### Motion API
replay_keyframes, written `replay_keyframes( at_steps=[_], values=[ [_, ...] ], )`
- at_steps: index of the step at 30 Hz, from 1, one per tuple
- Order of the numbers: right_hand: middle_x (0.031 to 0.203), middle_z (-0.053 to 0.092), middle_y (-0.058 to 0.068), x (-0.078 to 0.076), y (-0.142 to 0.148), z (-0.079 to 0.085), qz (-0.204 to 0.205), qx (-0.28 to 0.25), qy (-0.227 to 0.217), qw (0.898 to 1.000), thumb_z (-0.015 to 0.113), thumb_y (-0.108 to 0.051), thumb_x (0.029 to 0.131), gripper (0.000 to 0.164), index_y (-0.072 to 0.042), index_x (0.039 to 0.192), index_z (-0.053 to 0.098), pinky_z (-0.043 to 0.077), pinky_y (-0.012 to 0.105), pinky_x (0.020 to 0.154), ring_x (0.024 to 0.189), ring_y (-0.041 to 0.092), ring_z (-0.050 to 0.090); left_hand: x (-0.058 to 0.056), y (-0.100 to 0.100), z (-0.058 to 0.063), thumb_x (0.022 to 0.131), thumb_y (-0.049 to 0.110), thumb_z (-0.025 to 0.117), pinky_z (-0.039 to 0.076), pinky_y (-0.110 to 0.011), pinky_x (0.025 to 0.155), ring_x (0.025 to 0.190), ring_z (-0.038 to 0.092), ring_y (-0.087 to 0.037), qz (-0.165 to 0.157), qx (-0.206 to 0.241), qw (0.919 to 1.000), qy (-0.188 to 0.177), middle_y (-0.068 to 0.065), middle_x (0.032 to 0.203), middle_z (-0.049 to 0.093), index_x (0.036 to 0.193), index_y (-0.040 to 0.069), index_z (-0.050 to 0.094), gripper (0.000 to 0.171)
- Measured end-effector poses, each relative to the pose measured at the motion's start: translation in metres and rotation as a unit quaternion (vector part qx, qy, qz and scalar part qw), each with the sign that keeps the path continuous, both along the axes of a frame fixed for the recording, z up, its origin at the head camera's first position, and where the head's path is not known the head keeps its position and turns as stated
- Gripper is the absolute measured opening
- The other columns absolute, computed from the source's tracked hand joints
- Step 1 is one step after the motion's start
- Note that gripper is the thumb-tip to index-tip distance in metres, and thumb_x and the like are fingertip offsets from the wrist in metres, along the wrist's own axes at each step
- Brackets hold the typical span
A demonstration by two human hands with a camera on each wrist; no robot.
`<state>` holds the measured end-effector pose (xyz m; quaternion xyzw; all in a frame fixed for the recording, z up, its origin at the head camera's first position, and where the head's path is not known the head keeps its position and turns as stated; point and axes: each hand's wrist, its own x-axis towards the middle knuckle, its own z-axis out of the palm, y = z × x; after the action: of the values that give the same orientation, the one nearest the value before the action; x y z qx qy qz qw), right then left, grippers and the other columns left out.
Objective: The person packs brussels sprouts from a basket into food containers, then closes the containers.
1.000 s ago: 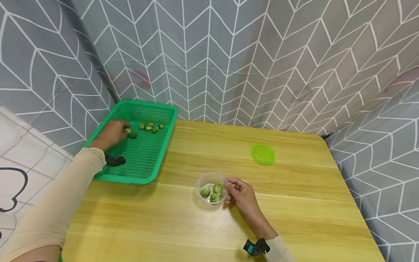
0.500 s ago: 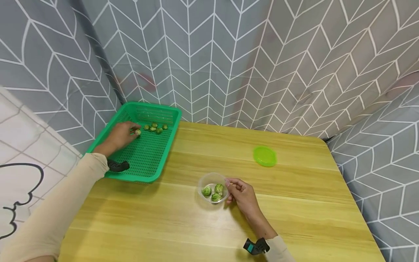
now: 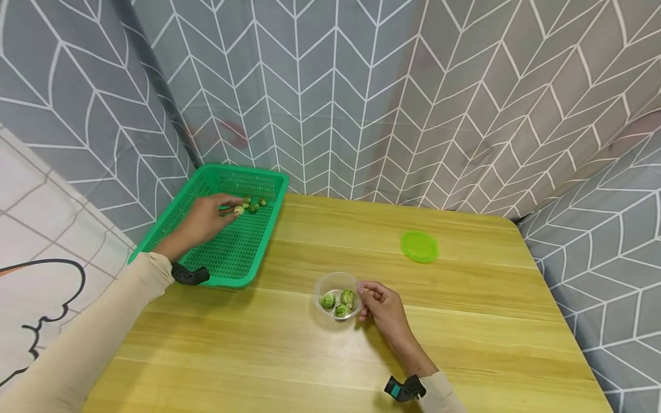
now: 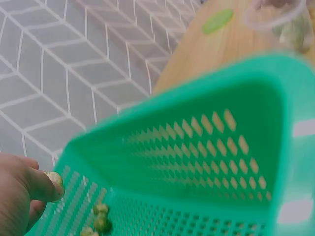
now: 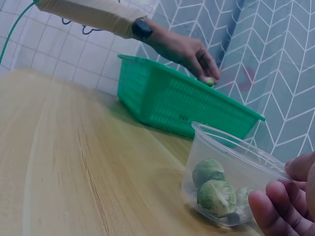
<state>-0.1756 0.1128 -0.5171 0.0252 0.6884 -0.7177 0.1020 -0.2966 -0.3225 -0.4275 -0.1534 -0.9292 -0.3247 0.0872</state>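
Note:
My left hand [image 3: 209,218] is over the green basket [image 3: 242,282], pinching a Brussels sprout [image 4: 55,185] between thumb and fingers. In the right wrist view that sprout shows at the basket's rim height. Several more Brussels sprouts [image 3: 253,208] lie on the basket floor near its far end, partly hidden behind the hand. My right hand [image 3: 384,310] pinches the rim of a clear round plastic tub [image 3: 322,281] that stands on the table. Inside the tub rest three Brussels sprouts [image 5: 216,197].
A bright green lid [image 3: 419,246] lies on the wooden table [image 3: 465,298], back and right of the tub. Patterned grey curtains [image 3: 351,103] hang along the table's far and right edges. The basket stands at the table's left.
My left hand has lifted with a sprout and moved right and slightly forward over the basket. My right hand keeps its hold on the tub. The head view has shifted a little.

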Motion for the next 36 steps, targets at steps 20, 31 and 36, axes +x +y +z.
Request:
replay_keyframes(
  at_steps=[20, 31, 36],
  values=[
    [0.076, 0.062, 0.012, 0.002, 0.005, -0.009, -0.013, -0.033, 0.002, 0.999, 0.072, -0.023, 0.096, 0.031, -0.003, 0.12, 0.07, 0.061, 0.032, 0.054, 0.056, 0.014, 0.061, 0.04, 0.078, 0.011, 0.095, 0.012, 0.072, 0.059, -0.034, 0.091, 0.118, 0.065, -0.028, -0.055, 0.093, 0.9908, -0.081, -0.007, 0.135, 0.062, 0.133, 0.013, 0.065, 0.039],
    [0.076, 0.061, 0.014, 0.004, 0.005, -0.012, -0.015, -0.042, 0.003, 0.999, 0.072, -0.021, 0.096, 0.03, -0.004, 0.12, 0.07, 0.061, 0.033, 0.054, 0.055, 0.015, 0.061, 0.057, 0.111, -0.004, 0.094, 0.01, 0.072, 0.058, -0.033, 0.093, 0.116, 0.066, -0.025, -0.109, 0.152, 0.977, -0.102, -0.006, 0.132, 0.065, 0.129, 0.008, 0.068, 0.034],
    [0.076, 0.06, 0.015, 0.005, 0.005, -0.013, -0.017, -0.047, 0.006, 0.999, 0.071, -0.02, 0.096, 0.029, -0.004, 0.12, 0.07, 0.061, 0.033, 0.054, 0.055, 0.015, 0.061, 0.063, 0.127, -0.01, 0.095, 0.01, 0.072, 0.057, -0.034, 0.096, 0.117, 0.065, -0.024, -0.128, 0.164, 0.9705, -0.121, -0.004, 0.131, 0.065, 0.128, 0.006, 0.069, 0.034]
  ],
)
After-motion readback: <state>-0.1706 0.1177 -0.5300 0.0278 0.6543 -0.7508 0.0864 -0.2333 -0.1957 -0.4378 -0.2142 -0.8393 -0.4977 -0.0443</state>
